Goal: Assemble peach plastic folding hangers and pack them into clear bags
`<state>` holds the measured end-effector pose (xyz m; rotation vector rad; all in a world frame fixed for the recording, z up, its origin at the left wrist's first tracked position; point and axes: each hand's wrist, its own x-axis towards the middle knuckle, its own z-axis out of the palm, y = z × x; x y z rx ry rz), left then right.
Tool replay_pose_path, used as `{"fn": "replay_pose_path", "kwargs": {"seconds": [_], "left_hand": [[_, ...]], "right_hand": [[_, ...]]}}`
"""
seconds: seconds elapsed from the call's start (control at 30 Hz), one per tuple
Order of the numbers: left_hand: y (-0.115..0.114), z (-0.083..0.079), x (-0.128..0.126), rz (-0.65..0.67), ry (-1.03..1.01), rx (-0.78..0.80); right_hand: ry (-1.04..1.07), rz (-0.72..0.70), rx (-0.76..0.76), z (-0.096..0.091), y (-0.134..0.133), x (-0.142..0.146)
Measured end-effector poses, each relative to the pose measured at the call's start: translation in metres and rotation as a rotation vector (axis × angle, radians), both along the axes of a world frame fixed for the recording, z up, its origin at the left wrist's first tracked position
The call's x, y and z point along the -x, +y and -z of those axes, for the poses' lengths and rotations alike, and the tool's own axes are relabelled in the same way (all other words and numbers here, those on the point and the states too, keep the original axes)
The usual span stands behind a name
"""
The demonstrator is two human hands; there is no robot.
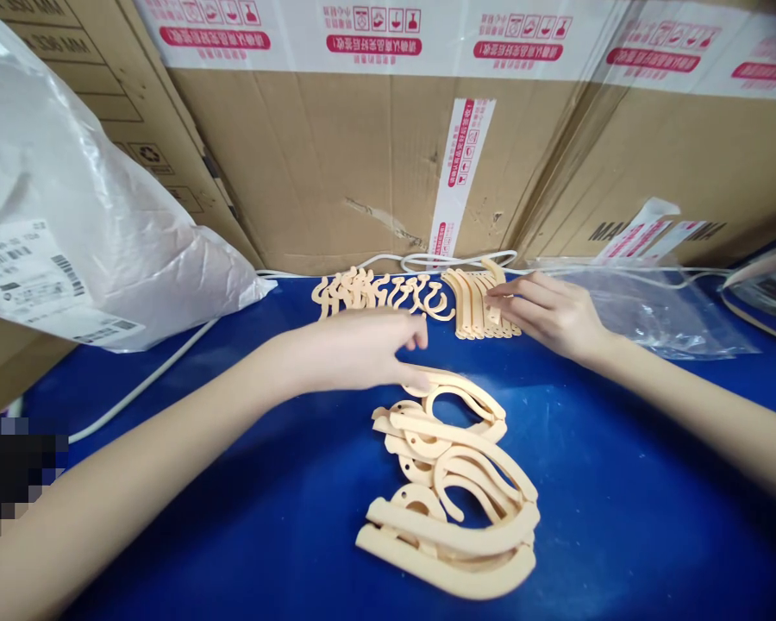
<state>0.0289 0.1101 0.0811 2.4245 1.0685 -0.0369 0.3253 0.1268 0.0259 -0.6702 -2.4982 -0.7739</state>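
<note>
My left hand (362, 349) reaches in over the blue tabletop, its thumb apart from its bent fingers and nothing visible between them. Its thumb is over the far end of a pile of cream plastic folding hangers (459, 526), which lie folded and overlapping. Beyond that hand are several loose hanger hooks (355, 289), partly hidden by it. My right hand (556, 315) has its fingers closed on a curved hanger arm (493, 274) at the right end of a row. The other hanger arms (469, 302) lie side by side there.
Cardboard boxes (336, 155) with printed tape stand along the back. A stuffed white plastic bag (122, 233) leans in from the left. Clear plastic bags (660, 319) lie beyond my right arm. A white cable (148, 379) runs across the blue table (621, 517).
</note>
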Motion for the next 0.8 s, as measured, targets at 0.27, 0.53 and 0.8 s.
{"fn": "replay_pose_path", "kwargs": {"seconds": [0.27,0.53,0.8], "left_hand": [[-0.001,0.017,0.003,-0.025,-0.015,0.150],[0.015,0.021,0.003,-0.016,-0.042,0.334],[0.020,0.023,0.001,-0.104,-0.205,0.400]], "right_hand": [[0.079,0.065,0.308,0.012,0.005,-0.005],[0.165,0.092,0.516,0.015,0.007,-0.004],[0.191,0.095,0.549,0.016,0.002,-0.003]]}}
